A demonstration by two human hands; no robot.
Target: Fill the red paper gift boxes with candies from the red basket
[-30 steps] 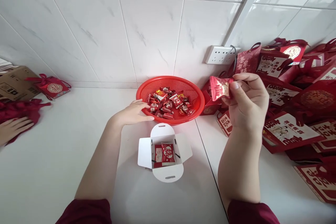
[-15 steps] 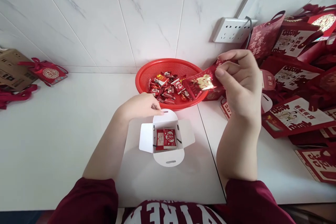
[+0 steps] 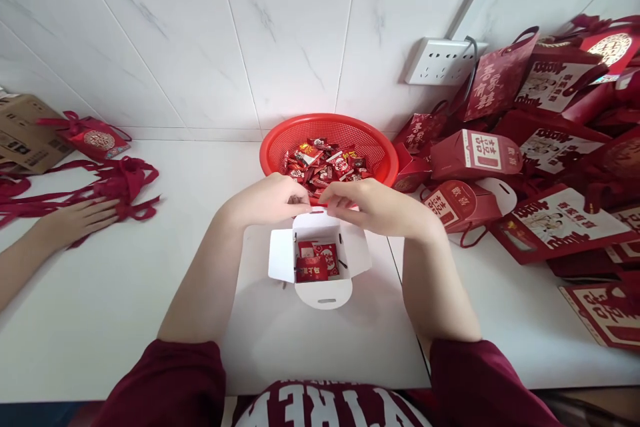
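A small white-lined paper box [image 3: 323,295] stands before me with its flaps folded out. Inside lie red printed packets [image 3: 313,269], one lying over the others. My left hand [image 3: 273,201] pinches the far flap at its left side, fingers closed. At that flap's right side is my right hand [image 3: 383,207], fingers bent and thumb against the flap; part of its grip is hidden. Right behind both hands sits a red plastic basket [image 3: 273,137] of wrapped candies [image 3: 323,160].
Red gift boxes and bags [image 3: 565,213] are heaped at the right, beneath a power strip [image 3: 445,61]. On the left, another person's hand [image 3: 83,220] rests on dark red ribbons [image 3: 125,180]. A cardboard box [image 3: 30,133] and a small red bag [image 3: 97,139] stand behind.
My right hand has come down and left to the far flap, without the shiny red packet. Another red packet shows in the box. Another person's hand and more ribbon have appeared at left.
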